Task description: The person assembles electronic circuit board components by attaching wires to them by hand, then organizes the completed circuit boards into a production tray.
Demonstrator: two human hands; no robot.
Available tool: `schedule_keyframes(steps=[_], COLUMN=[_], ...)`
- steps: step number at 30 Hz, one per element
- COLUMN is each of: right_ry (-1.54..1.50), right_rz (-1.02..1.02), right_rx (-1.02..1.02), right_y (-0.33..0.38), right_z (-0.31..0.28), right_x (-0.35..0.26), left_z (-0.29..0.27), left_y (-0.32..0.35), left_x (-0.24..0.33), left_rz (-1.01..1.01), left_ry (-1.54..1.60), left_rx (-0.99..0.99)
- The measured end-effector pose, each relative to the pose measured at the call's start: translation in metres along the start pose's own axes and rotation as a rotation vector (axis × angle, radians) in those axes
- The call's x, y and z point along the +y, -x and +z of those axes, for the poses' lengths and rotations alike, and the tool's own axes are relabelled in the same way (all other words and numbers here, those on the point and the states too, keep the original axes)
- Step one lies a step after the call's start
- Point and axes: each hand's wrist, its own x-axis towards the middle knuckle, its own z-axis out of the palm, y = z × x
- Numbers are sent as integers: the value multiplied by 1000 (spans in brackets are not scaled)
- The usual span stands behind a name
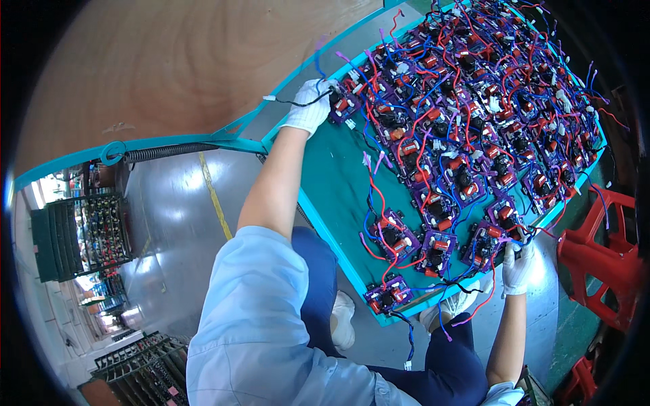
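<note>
Two gloved hands work at opposite edges of a teal tray (338, 196) loaded with purple circuit boards (474, 122) and their red, blue and purple wires. Left hand (309, 107), in a white glove at about 11 o'clock of the view, is closed narrowly around a thin black wire (298, 103) at the tray's far left corner, touching the nearest purple board (342, 105). Right hand (518, 267), also gloved, at about 4 o'clock, is curled on the tray's near right rim beside a board with a red component (489, 242); whether it pinches the board or a wire cannot be told. Bare teal surface lies between the hands, at the tray's left half. Red plastic stool (596, 264) stands at 3 o'clock. Dark racks of parts (81, 233) sit at 9 o'clock on the grey floor (183, 223).
</note>
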Motion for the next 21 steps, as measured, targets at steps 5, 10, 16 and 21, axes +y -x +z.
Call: schedule_keyframes(steps=[5, 10, 16, 21], right_ry=[93, 388, 452, 371], right_rz=[18, 172, 12, 65], right_rx=[-63, -151, -72, -46], right_y=[-2, -20, -24, -28], right_z=[-12, -14, -23, -28], right_x=[-6, -40, -23, -11], left_z=[3, 15, 23, -22], left_y=[10, 13, 58, 84], left_x=[17, 8, 23, 63], left_rz=[84, -127, -159, -17], left_ry=[108, 385, -78, -377], left_rx=[-65, -7, 210, -138])
